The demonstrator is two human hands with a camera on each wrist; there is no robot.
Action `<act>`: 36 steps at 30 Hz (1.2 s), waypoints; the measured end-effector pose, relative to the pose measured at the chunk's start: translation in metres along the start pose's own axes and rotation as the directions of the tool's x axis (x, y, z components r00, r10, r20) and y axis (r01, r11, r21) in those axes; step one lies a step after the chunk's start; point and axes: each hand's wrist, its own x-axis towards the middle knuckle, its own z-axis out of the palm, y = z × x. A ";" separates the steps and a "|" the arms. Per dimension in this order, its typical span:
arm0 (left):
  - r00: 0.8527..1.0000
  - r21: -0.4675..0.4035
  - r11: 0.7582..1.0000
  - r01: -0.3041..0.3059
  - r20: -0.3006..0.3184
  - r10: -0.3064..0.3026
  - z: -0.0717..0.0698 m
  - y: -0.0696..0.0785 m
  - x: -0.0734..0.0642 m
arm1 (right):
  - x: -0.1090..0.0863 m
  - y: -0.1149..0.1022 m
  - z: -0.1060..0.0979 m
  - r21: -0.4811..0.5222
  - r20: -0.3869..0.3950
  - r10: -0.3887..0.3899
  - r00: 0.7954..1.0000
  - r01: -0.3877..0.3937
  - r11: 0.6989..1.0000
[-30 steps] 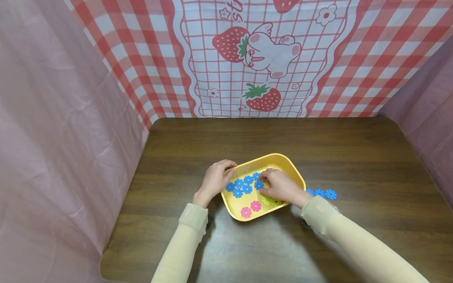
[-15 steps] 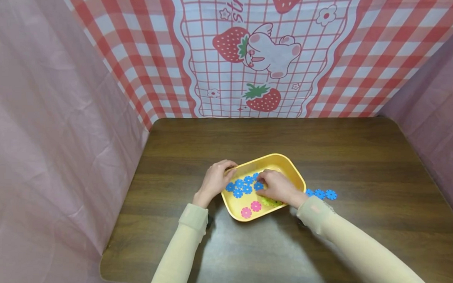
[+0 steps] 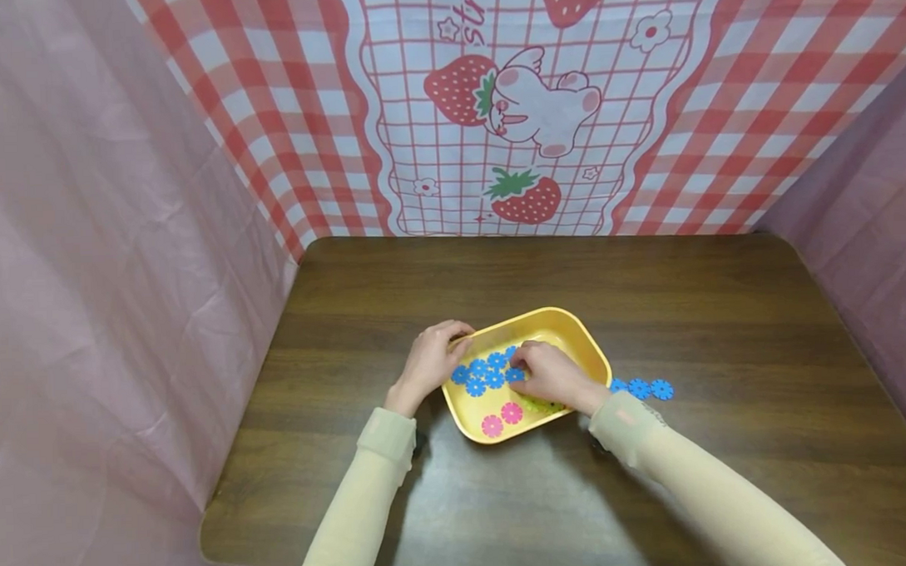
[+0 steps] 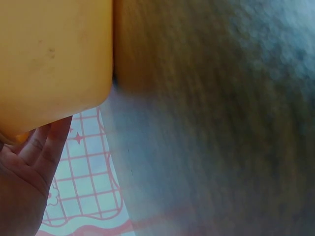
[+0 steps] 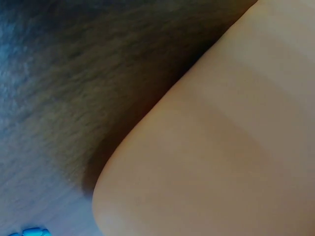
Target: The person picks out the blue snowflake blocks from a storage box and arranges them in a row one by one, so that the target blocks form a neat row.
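Note:
A yellow plastic basin [image 3: 465, 409] stands on the table, its outer wall [image 4: 54, 54] filling the upper left of the left wrist view. My left hand [image 3: 431, 359] grips the rim at its far left corner, thumb inside and fingers outside. Inside, my right hand [image 3: 554, 374] pinches a blue flower-shaped disc [image 3: 514, 375] between thumb and fingers, low over the bottom. Several blue discs [image 3: 494, 378] lie grouped to its left. Two pink discs [image 3: 512, 412] lie near the front wall, and yellow-green discs [image 3: 540, 404] are partly hidden under the right hand.
More blue flower-shaped discs [image 3: 640, 388] lie in a row on the brown wooden table [image 3: 694, 308], right of the basin. A red-checked strawberry cloth [image 3: 523, 147] hangs behind the table. Pink curtains [image 3: 123, 286] flank it.
My right hand has shifted slightly left inside the basin, and the blue disc at its fingertips has moved with it toward the other blue discs. My left hand stays on the rim.

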 end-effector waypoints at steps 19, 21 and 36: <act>1.000 -0.010 1.000 0.005 -0.005 -0.005 0.000 0.000 0.000 | 0.000 0.005 -0.012 0.015 -0.046 -0.017 0.999 0.017 1.000; 1.000 -0.011 1.000 0.003 -0.007 -0.003 0.000 0.000 0.000 | -0.001 0.005 -0.015 0.016 -0.051 -0.025 0.998 0.026 1.000; 1.000 -0.015 1.000 0.006 0.000 -0.006 -0.001 0.002 0.000 | -0.016 0.004 -0.042 0.047 -0.096 -0.025 0.995 0.030 0.998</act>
